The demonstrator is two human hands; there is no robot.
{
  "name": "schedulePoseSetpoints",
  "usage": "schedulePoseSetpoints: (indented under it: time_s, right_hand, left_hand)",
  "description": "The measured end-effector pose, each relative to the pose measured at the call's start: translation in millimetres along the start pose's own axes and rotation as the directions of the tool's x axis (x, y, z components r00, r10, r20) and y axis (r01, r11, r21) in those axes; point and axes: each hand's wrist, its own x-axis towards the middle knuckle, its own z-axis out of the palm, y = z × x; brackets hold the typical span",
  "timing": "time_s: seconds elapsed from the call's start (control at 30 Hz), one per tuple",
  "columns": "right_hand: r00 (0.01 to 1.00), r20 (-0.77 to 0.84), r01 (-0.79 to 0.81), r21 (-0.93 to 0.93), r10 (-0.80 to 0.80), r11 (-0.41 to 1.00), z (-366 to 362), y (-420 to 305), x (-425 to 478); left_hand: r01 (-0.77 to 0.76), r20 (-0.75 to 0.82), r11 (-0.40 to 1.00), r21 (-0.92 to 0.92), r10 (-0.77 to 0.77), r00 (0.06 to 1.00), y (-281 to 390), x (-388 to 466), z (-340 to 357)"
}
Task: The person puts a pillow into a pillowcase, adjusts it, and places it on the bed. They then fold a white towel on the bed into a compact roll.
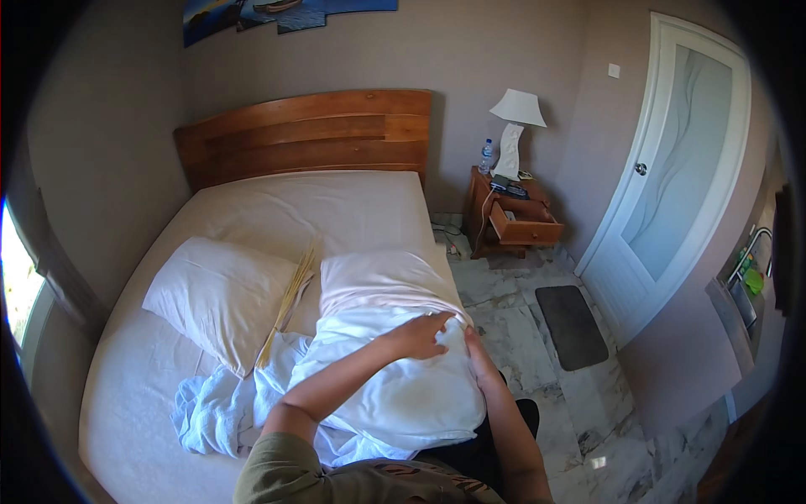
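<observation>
A white pillow (403, 390) lies before me on the bed, its far part covered by a pale pink pillowcase (384, 277) gathered in folds around it. My left hand (423, 335) reaches across the pillow to the case's bunched edge near the right corner; whether its fingers pinch the cloth cannot be made out. My right hand (478, 359) is at the pillow's right side, thumb up by the same edge, its fingers partly hidden. To the left, a pale pillow (220, 296) lies beside a bundle of thin straw-coloured sticks (286, 309).
Crumpled light blue cloth (214, 409) lies on the bed's fitted sheet (138, 390). Right of the wooden headboard (315, 135) stands a nightstand (478, 208) with its drawer pulled out, bearing a lamp (510, 145) and a plastic bottle (485, 157). A dark mat (572, 327) lies by the door (677, 176).
</observation>
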Motion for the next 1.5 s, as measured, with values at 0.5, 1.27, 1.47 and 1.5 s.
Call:
schedulePoseSetpoints:
  time_s: [0.5, 1.27, 1.47, 1.5]
  right_hand:
    - [0.963, -0.264, -0.178, -0.463, 0.056, 0.868, -6, -6, -17]
    - [0.767, 0.304, 0.562, -0.743, -0.565, 0.363, 99, -55, 64]
    - [0.801, 0.293, 0.384, -0.92, -0.522, 0.073, 106, -11, 106]
    - [0.816, 0.296, 0.377, -0.924, -0.497, 0.067, 106, -8, 108]
  left_hand:
    - [0.555, -0.46, 0.681, -0.478, -0.732, 0.502, -212, -158, 13]
    - [0.351, -0.394, 0.903, 0.247, -0.237, 0.888, -91, -107, 63]
    - [0.235, -0.498, 0.957, 0.171, -0.122, 0.859, -90, -119, 69]
    - [0.225, -0.511, 0.96, 0.167, -0.111, 0.853, -92, -121, 71]
